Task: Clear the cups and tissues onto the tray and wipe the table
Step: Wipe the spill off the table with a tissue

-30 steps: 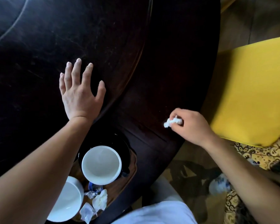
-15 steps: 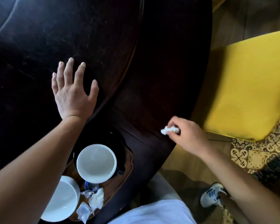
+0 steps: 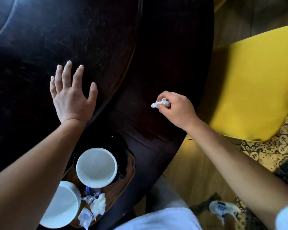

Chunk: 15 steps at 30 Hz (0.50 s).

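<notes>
A small tissue wad is pinched in the right hand, the left hand is laid flat and open on the table, and spots could be missed because so little tissue touches the wood.

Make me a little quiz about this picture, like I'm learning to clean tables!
1. True or false: the left hand lies flat and open on the dark table.
2. What does the right hand pinch? A) a spoon B) a crumpled tissue C) a cup
3. How many white cups sit on the wooden tray?

Key: 1 true. 2 B. 3 two: one cup on a dark saucer, another cup beside it.
</notes>
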Available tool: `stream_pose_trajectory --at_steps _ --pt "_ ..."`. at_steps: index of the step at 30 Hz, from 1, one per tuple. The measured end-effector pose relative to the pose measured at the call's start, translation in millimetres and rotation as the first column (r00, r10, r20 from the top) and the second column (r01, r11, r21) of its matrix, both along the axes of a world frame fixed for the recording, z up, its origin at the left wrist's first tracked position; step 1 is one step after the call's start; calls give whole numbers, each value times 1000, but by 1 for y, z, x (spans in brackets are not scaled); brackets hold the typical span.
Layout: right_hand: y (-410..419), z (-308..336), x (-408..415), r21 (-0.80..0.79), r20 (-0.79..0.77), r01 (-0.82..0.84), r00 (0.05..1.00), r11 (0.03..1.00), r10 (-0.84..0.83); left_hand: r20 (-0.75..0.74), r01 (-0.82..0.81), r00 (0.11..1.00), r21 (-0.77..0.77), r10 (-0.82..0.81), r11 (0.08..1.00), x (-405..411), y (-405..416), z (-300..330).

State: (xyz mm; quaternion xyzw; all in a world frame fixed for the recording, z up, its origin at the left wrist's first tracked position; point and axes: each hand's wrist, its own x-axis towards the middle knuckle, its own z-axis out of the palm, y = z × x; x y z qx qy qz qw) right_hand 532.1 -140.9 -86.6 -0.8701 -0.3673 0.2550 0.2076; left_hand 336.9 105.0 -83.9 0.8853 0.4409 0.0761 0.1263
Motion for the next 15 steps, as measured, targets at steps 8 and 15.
stream_pose_trajectory --at_steps 8,15 --pt "-97 12 -34 -173 -103 -110 990 979 94 4 -2 1000 -8 2 1000 1 0 1" --pt "-90 13 -9 -2 -75 64 995 998 -64 6 -7 1000 -7 7 1000 1 -1 0"
